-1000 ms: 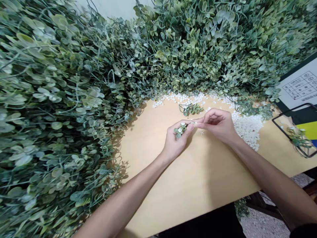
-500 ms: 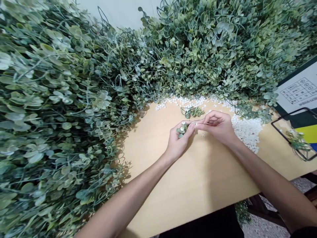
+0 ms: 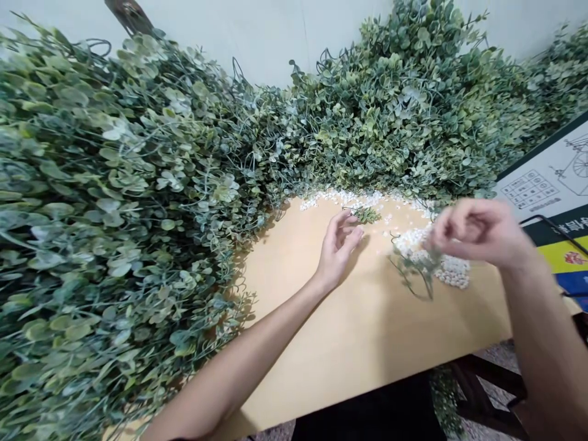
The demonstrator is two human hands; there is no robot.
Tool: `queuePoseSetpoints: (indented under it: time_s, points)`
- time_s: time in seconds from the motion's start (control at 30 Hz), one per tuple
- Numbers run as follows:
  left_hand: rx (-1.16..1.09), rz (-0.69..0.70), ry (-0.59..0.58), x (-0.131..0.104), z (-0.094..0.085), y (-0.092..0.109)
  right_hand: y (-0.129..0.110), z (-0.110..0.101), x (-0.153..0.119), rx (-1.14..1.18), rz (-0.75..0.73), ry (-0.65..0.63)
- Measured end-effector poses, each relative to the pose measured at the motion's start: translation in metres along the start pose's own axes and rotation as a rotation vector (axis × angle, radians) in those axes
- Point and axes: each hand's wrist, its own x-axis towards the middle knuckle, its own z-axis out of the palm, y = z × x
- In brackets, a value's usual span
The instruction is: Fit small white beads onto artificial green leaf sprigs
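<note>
My left hand [image 3: 337, 248] hovers over the table [image 3: 316, 331] with its fingers apart and nothing in it. Just past its fingertips lies a small sprig of green leaves [image 3: 366, 215]. My right hand [image 3: 482, 233] is raised on the right, its fingers pinched together and smeared by motion. From those fingertips hangs a blurred leafy sprig with thin curved stems [image 3: 416, 272]. Under and behind that sprig lies a pile of small white pieces [image 3: 452, 269], partly covered by the hand.
Thick heaps of artificial foliage [image 3: 151, 184] rise along the left and back of the table. More white bits [image 3: 349, 197] are strewn at their foot. A printed box [image 3: 537, 184] with a wire frame [image 3: 544, 220] stands at the right. A pale wall [image 3: 271, 37] is behind.
My hands have parted. The right has moved to the right with a leafy sprig, and the left has opened and no longer holds the sprig with white bits. The view has tilted up slightly.
</note>
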Motion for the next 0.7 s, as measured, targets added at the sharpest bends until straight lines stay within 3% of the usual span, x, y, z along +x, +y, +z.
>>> queuePoseSetpoints:
  time_s: [0.1, 0.13, 0.23, 0.33, 0.37, 0.5, 0.6, 0.7]
  points:
    - [-0.009, 0.006, 0.000, -0.002, 0.004, 0.002, -0.043, -0.026, -0.026, -0.295, 0.283, -0.545]
    - [-0.020, 0.011, 0.017, -0.002, 0.005, 0.003, -0.049, -0.028, -0.029, -0.351, 0.304, -0.604]
    - [-0.083, 0.008, 0.079, -0.001, 0.006, 0.002, -0.037, -0.008, -0.015, -0.455, 0.202, -0.439]
    - [-0.158, -0.015, 0.116, 0.002, 0.005, -0.002, 0.009, 0.031, 0.020, -0.644, 0.062, -0.095]
    - [-0.163, -0.017, 0.121, 0.002, 0.004, -0.003, 0.025, 0.044, 0.033, -0.713, -0.007, -0.051]
    - [-0.151, -0.003, 0.138, 0.003, 0.000, -0.006, 0.064, 0.078, 0.073, -1.063, -0.121, -0.098]
    - [-0.164, -0.012, 0.144, 0.003, 0.000, -0.007, 0.068, 0.085, 0.089, -1.176, -0.113, -0.121]
    - [-0.180, -0.016, 0.158, 0.003, 0.003, -0.006, 0.060, 0.080, 0.100, -1.190, -0.168, -0.061]
